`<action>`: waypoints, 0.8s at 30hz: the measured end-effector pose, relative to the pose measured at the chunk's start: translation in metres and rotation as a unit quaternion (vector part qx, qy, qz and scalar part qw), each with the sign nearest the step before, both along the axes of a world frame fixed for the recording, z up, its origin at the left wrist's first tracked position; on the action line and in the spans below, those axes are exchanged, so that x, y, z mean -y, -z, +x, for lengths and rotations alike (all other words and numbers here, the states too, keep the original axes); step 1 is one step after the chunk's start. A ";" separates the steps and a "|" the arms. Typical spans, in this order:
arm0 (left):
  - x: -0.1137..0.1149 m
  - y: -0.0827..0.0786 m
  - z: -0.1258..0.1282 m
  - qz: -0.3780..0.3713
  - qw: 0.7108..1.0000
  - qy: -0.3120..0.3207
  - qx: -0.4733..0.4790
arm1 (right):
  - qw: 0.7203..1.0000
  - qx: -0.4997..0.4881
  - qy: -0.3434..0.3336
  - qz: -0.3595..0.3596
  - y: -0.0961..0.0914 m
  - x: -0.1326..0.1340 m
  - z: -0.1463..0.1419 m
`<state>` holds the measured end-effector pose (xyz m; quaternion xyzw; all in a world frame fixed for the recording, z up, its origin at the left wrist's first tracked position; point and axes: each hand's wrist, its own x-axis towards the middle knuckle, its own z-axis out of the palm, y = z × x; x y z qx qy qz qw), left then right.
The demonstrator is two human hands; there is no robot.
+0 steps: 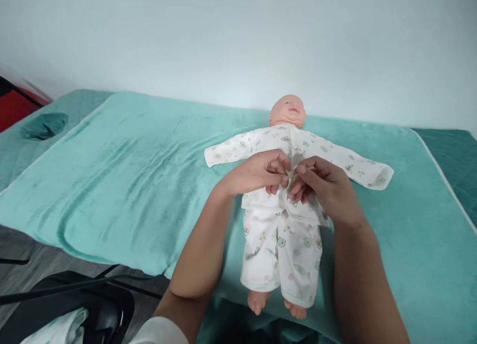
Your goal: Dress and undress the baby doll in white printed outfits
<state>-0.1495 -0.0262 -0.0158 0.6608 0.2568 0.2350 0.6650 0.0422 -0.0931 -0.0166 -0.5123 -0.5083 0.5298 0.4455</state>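
Observation:
A baby doll [287, 110] lies on its back on a teal blanket [130, 175], head toward the wall. It wears a white printed shirt [335, 160] with sleeves spread wide and matching trousers [283, 259]; bare feet stick out near the blanket's front edge. My left hand [257, 172] and my right hand [324, 185] meet over the doll's chest. Both pinch the shirt's front where its two sides come together. The fingertips hide the fastening itself.
The blanket covers a table against a pale wall. A dark green cloth [43, 125] lies at the far left, beside something red [15, 108]. A black chair [85, 304] with a patterned cloth [59, 329] on it stands at the lower left.

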 end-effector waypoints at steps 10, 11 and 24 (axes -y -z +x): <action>-0.018 0.027 0.007 0.202 0.913 -0.353 0.016 | 0.966 -0.043 0.165 0.194 0.014 -0.010 0.010; -0.021 0.033 0.009 0.248 0.892 -0.378 0.003 | 0.961 -0.006 0.170 0.220 0.017 -0.012 0.009; -0.007 0.103 -0.039 0.388 0.748 -0.493 -0.215 | 0.882 0.256 0.029 0.394 0.060 0.027 0.012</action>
